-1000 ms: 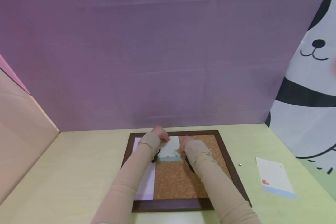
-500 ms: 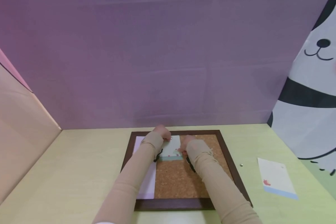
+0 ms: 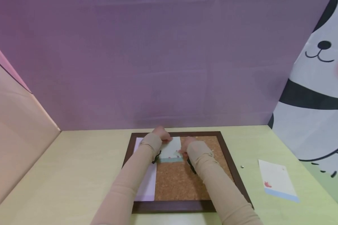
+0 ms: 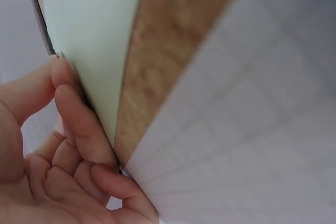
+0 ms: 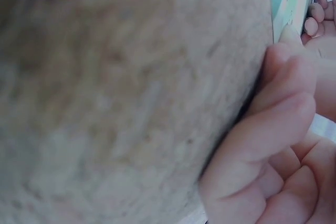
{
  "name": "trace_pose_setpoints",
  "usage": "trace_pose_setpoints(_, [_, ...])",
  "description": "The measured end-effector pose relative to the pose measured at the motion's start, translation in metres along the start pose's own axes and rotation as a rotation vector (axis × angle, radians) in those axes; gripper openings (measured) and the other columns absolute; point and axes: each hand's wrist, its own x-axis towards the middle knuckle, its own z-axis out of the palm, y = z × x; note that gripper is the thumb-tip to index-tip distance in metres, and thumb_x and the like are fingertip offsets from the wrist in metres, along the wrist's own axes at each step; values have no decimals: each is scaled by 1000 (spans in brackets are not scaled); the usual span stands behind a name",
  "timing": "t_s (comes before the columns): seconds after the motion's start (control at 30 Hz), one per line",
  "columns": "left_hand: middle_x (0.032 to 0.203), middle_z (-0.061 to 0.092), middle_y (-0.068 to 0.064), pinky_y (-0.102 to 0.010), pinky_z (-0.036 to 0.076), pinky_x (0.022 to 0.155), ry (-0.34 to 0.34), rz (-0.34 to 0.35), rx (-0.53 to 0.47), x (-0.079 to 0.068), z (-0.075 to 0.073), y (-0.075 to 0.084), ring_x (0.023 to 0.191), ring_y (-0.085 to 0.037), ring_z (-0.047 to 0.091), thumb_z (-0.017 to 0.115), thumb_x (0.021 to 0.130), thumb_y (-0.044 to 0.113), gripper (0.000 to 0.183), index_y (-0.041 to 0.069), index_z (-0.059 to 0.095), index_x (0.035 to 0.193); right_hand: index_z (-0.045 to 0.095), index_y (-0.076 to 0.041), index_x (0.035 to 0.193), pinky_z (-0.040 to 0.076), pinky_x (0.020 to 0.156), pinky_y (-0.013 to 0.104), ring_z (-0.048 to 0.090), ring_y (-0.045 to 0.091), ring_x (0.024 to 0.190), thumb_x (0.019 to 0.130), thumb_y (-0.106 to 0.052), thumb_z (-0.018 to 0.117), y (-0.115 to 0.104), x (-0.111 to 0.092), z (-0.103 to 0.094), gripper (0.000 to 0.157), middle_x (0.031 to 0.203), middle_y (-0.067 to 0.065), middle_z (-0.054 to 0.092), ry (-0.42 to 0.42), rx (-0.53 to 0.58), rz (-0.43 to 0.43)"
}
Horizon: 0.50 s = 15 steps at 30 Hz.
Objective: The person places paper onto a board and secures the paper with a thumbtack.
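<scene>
My left hand (image 3: 161,133) is at the upper edge of a small white card (image 3: 171,148) with a green band, laid on a cork board (image 3: 183,184). In the left wrist view, its thumb and forefinger pinch a tiny thumbtack (image 4: 59,55), mostly covered by the fingertips. The other fingers curl against the board. My right hand (image 3: 186,145) sits at the card's right edge. The right wrist view shows its thumb (image 5: 290,36) pressing on the card while its bent fingers (image 5: 262,124) rest on the cork.
A larger pale lilac sheet (image 3: 147,187) covers the board's left side. Dark wooden frame edges (image 3: 174,207) surround the cork. On the table to the right lie a loose metal thumbtack (image 3: 242,167) and another white card (image 3: 277,179) with a blue band. A purple backdrop (image 3: 169,78) rises behind.
The silvery thumbtack head that showed beside my left fingertips in the earlier head views is now covered by them. The right hand holds its place at the card's edge.
</scene>
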Motion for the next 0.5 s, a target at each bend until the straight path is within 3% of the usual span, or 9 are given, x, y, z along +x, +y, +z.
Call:
trace_pose_setpoints(0.13, [54, 54, 1, -20, 41, 54, 30, -17, 23, -2, 0, 3, 48, -11, 48, 74, 80, 22, 22, 1, 68, 84, 54, -13, 48, 43, 63, 23, 45, 9, 47, 87, -30, 68, -1, 1, -1, 45, 45, -3, 47, -8, -10, -2])
trace_pose_setpoints(0.37, [71, 58, -6, -21, 38, 49, 98, 24, 194, 8, 5, 3, 60, -17, 50, 72, 73, 19, 22, 9, 56, 62, 56, -12, 50, 42, 64, 24, 46, 11, 49, 88, -30, 67, 0, 2, -1, 44, 46, -3, 47, 12, -29, -16])
trace_pose_setpoints(0.5, [81, 62, -10, -23, 41, 49, 107, 7, 231, 15, 8, 3, 64, -21, 54, 70, 72, 16, 18, 7, 57, 64, 56, -12, 50, 43, 64, 24, 46, 11, 49, 88, -30, 67, -1, 0, -1, 44, 46, -3, 48, 5, -39, -33])
